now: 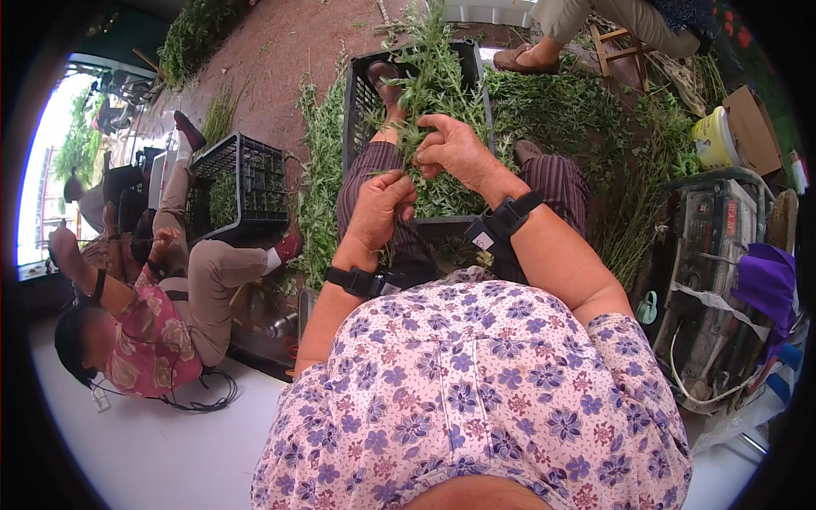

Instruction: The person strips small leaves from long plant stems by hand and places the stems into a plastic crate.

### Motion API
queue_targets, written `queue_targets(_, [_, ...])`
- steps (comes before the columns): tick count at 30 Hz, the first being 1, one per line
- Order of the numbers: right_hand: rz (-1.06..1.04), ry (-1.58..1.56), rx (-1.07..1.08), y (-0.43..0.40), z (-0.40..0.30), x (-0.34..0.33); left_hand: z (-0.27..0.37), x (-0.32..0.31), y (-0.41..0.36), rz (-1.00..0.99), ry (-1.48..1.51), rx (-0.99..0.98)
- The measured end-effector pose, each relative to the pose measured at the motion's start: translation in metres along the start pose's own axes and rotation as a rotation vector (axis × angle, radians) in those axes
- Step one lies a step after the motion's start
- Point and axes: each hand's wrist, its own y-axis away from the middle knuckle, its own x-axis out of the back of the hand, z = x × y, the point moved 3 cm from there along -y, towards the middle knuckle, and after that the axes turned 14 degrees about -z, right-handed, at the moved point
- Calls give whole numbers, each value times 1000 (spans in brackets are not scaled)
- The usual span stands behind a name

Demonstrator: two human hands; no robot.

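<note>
My left hand (386, 203) pinches the lower end of a leafy green herb stalk (428, 70), which stretches up and away from me. My right hand (456, 150) is just above it, beside the stalk, fingers curled against the leaves and the index finger partly extended. Whether those fingers grip any leaves is not clear. Between my legs stands a black plastic crate (488, 95), with loose green leaves (449, 194) inside it. Both wrists wear black straps with small devices.
Cut stalks (325, 172) lie left of the crate, and a pile of greenery (561, 108) spreads at right. Another person (153, 331) sits at left by a second black crate (239, 185). A worn machine (714, 274) and a yellow bucket (717, 140) stand at right.
</note>
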Motion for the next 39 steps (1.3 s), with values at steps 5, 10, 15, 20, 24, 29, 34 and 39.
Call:
queue_targets(5, [49, 148, -13, 0, 3, 9, 5, 0, 2, 40, 7, 4])
queue_targets(10, [-13, -72, -96, 0, -1, 1, 7, 1, 1, 54, -74, 4])
queue_targets(15, [-72, -121, -35, 1, 1, 0, 5, -6, 0, 28, -141, 5])
queue_targets(20, [-26, -60, -28, 1, 0, 2, 4, -8, 0, 16, -155, 0])
queue_targets(24, [49, 41, 15, 2, 0, 7, 6, -9, 1, 21, -143, -22])
queue_targets(29, [95, 12, 17, 3, -1, 9, 7, -7, 3, 122, -156, -49])
queue_targets(34, [-55, -40, -13, 1, 1, 1, 7, -10, 2, 184, -250, -63])
queue_targets(39, [-49, 11, -12, 4, 2, 1, 6, -17, 2, 194, -280, -55])
